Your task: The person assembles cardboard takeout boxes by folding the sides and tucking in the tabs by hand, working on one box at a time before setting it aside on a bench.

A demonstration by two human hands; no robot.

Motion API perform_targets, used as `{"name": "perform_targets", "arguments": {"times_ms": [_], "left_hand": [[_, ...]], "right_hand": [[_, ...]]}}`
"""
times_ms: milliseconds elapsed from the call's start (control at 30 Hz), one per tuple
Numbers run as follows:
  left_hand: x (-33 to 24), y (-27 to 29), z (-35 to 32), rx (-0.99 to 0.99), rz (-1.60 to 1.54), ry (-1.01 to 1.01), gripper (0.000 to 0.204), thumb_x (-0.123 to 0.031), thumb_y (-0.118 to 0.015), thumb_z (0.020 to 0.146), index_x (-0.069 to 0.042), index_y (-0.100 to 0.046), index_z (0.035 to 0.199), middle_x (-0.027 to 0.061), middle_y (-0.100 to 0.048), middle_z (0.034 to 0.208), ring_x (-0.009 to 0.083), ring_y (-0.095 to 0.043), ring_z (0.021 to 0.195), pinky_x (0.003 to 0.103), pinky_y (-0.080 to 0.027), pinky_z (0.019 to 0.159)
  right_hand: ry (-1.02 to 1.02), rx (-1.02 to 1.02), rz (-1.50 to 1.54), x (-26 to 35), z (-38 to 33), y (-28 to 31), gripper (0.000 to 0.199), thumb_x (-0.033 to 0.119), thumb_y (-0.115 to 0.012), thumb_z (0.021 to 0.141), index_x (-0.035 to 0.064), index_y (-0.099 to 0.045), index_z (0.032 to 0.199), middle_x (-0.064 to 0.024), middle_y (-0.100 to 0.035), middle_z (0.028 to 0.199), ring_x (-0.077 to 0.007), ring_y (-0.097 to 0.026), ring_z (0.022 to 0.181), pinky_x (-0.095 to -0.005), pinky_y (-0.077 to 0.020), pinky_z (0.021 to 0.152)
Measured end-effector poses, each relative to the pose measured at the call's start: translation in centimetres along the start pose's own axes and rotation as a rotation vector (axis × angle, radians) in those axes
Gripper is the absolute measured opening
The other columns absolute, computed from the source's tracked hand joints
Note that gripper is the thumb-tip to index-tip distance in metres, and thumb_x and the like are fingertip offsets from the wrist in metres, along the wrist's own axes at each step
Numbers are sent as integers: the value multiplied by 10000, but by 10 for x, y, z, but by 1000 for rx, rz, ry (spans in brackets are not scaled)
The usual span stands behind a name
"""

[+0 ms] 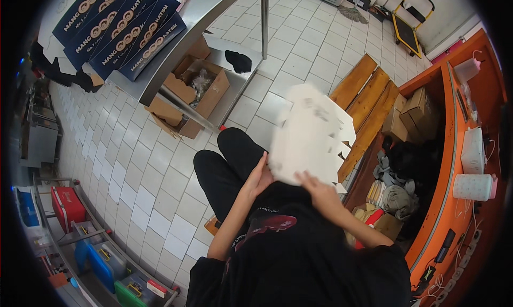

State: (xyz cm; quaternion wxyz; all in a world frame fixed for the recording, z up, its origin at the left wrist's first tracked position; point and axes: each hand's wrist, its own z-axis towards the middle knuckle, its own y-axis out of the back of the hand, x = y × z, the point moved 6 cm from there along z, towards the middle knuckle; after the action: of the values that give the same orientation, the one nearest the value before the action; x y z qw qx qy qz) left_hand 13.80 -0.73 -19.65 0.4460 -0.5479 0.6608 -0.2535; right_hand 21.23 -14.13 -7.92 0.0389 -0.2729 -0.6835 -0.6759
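Left hand (260, 178) holds white die-cut cardboard blank (305, 138); right hand (321, 197) touches its near edge (blurred, can't tell grip). Uneven pull could crease or tear it.

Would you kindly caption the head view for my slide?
Left hand and right hand handling white notched cardboard above tiled floor.

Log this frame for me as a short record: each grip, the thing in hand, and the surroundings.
Left grip: at the white cardboard's lower-left edge; grasp unclear
Right grip: at its near edge, blurred; grasp unclear
White cardboard: flat, notched right side; blurred, sheet count unclear
Left of it: metal table bearing dark blue boxes
Right of it: slatted wooden bench, orange cabinet
Floor: pale tiles
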Motion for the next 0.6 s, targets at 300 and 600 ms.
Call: {"name": "perform_targets", "arguments": {"times_ms": [300, 600], "left_hand": [[-26, 38, -25, 58, -18, -256, 658, -359, -576, 847, -53, -294, 1357, 132, -426, 1300, 261, -445, 1177, 389, -387, 974], [-67, 6, -62, -420, 83, -519, 488, -72, -646, 771, 24, -367, 1159, 125, -478, 1062, 203, -522, 989, 343, -483, 829]], "right_hand": [[282, 286, 30, 48, 25, 6, 646, -14, -454, 771, 288, -376, 1337, -170, -549, 1059, -350, -549, 1018, -419, -433, 888], [702, -30, 118, 92, 41, 0, 400, 53, -577, 720, 110, -575, 1116, -64, -530, 905, -219, -518, 918, -359, -397, 813]]}}
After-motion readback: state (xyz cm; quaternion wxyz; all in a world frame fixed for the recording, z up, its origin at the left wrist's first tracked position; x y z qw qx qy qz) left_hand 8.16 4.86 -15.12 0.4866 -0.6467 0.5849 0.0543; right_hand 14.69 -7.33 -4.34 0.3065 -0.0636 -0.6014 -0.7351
